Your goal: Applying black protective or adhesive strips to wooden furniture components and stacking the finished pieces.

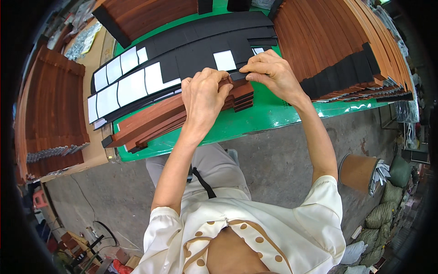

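My left hand [202,96] is closed around the right end of a reddish-brown wooden strip [153,114], thumb and fingertips near its tip. With thumb and fingers pinched together, my right hand [275,74] grips a small black pad [237,76] at that same end. The far end of the strip carries a black cap [107,141]. Below lie several more wooden strips [242,101], partly hidden by my left hand. Just beyond my hands, black sheets [191,58] spread across the green table [273,119], some pieces showing white faces [224,60].
Tall stacks of brown strips with black ends [319,41] stand at the right, and another stack [54,109] fills the left. More strips [155,18] lie at the back. A brown bin [358,172] with white scraps and several sacks [381,212] are on the floor to the right.
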A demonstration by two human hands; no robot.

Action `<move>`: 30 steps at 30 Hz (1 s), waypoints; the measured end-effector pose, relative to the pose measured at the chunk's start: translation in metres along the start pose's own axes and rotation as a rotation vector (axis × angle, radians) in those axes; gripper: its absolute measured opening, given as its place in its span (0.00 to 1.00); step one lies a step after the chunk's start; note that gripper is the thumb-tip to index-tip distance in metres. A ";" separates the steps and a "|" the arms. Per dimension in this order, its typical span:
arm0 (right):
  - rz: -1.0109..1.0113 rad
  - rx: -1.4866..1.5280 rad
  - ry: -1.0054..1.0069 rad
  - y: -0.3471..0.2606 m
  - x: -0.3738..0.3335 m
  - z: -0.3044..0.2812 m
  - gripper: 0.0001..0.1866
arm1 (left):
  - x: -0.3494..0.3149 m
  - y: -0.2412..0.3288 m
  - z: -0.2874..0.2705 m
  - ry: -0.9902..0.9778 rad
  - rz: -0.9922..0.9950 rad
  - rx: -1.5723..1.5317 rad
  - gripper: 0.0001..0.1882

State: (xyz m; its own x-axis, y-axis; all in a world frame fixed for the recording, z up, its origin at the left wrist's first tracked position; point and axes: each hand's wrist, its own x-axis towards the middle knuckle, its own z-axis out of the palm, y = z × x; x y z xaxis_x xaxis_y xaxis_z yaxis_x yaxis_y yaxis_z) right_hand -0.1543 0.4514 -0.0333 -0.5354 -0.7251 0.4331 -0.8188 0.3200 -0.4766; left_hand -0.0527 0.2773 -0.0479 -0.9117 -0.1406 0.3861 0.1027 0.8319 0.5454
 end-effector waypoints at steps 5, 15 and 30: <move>0.011 -0.024 -0.042 0.001 0.001 0.000 0.11 | 0.000 -0.002 0.003 0.029 0.008 -0.016 0.10; 0.000 -0.020 -0.037 0.001 0.003 0.002 0.10 | 0.000 -0.003 0.003 0.036 0.031 0.010 0.10; 0.002 -0.051 -0.028 0.000 0.003 0.001 0.08 | 0.001 -0.004 -0.001 0.000 0.050 -0.005 0.11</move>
State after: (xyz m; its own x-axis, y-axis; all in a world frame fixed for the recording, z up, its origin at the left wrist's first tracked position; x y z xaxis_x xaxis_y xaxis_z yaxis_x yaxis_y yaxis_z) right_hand -0.1562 0.4482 -0.0331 -0.5317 -0.7408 0.4105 -0.8277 0.3517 -0.4373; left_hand -0.0535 0.2736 -0.0491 -0.9055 -0.0983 0.4128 0.1504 0.8353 0.5288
